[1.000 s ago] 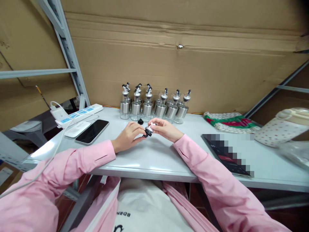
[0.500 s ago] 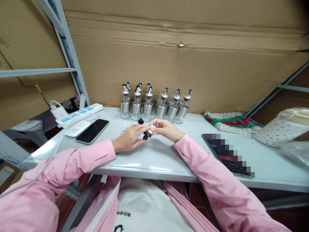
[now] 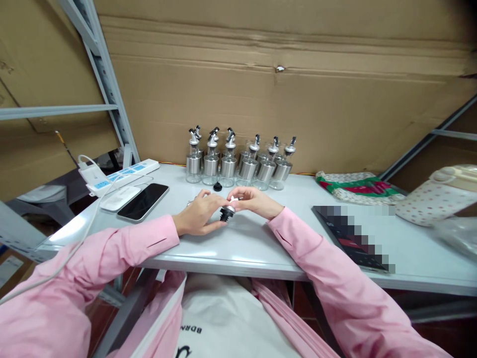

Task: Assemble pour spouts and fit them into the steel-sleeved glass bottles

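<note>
A pour spout (image 3: pixel 227 213) with a black ribbed stopper sits between my two hands, just above the table. My left hand (image 3: pixel 201 214) has its fingertips at the top of the spout and its thumb under the ribbed end, closed on it. From the other side, my right hand (image 3: pixel 256 202) pinches the white and silver upper end with thumb and fingertips. A small black ribbed stopper piece (image 3: pixel 217 187) lies on the table just beyond my hands. Something shiny shows behind my left hand, mostly hidden.
Glass bottles (image 3: pixel 228 169) with steel sleeves and pour spouts stand in rows before the cardboard. To the left lie a phone (image 3: pixel 143 202), a white charger (image 3: pixel 119 199) and a power strip (image 3: pixel 124 177). A patterned cloth (image 3: pixel 354 188) and a dotted container (image 3: pixel 421 201) are right.
My left fingers have bent and shifted slightly over the spout. The right fingers have moved a little lower and left, and the spout has tilted slightly.
</note>
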`<action>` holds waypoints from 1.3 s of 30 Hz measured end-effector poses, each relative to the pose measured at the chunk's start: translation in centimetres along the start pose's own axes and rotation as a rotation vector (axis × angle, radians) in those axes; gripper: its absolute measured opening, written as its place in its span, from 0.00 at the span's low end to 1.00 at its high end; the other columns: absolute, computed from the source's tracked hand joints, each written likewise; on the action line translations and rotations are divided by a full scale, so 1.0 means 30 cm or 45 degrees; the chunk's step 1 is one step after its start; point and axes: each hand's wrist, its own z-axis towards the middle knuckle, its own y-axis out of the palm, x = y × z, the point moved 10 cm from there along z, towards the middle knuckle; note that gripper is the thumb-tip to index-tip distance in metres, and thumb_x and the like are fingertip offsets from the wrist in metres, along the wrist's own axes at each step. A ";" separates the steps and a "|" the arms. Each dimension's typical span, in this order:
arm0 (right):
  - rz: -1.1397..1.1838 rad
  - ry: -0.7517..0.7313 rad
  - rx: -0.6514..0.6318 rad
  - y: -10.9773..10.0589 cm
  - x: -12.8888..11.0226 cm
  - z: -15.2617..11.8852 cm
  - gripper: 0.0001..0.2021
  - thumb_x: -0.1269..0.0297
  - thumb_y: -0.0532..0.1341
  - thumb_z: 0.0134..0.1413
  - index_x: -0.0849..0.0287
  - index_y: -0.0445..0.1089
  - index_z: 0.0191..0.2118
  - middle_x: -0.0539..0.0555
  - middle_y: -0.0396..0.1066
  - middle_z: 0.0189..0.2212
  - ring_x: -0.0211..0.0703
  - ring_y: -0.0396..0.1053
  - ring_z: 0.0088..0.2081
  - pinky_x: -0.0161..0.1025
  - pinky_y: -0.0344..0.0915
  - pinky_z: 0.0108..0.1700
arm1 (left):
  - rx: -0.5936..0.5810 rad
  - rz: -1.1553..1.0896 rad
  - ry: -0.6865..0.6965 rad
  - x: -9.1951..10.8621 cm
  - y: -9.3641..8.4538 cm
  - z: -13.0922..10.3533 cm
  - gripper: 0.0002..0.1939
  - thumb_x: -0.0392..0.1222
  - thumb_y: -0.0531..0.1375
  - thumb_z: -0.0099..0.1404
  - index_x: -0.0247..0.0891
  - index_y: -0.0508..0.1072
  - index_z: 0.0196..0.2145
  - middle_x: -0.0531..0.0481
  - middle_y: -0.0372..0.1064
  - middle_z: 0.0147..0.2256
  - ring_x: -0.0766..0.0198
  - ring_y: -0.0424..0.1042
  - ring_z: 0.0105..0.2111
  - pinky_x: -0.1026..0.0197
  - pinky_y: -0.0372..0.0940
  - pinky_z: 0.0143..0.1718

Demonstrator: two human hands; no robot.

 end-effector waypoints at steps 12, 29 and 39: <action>-0.066 -0.024 -0.089 0.037 0.003 0.004 0.12 0.65 0.68 0.38 0.62 0.68 0.31 0.46 0.68 0.26 0.29 0.66 0.25 0.31 0.67 0.32 | -0.021 0.088 0.035 0.007 0.025 -0.004 0.16 0.44 0.55 0.58 0.37 0.63 0.44 0.44 0.67 0.39 0.59 0.67 0.39 0.54 0.56 0.43; -0.153 -0.121 -0.019 0.019 -0.010 0.010 0.21 0.63 0.67 0.40 0.59 0.62 0.42 0.46 0.67 0.28 0.32 0.66 0.29 0.35 0.66 0.35 | 0.004 -0.055 -0.207 -0.063 0.033 -0.010 0.18 0.39 0.55 0.60 0.38 0.57 0.48 0.52 0.70 0.33 0.64 0.69 0.31 0.57 0.59 0.43; -0.306 -0.121 0.006 0.021 -0.009 0.012 0.17 0.58 0.66 0.39 0.62 0.65 0.34 0.47 0.66 0.26 0.32 0.63 0.27 0.33 0.63 0.33 | 0.041 -0.126 -0.205 -0.068 0.036 -0.017 0.18 0.35 0.55 0.61 0.37 0.59 0.50 0.56 0.69 0.26 0.66 0.69 0.29 0.58 0.59 0.44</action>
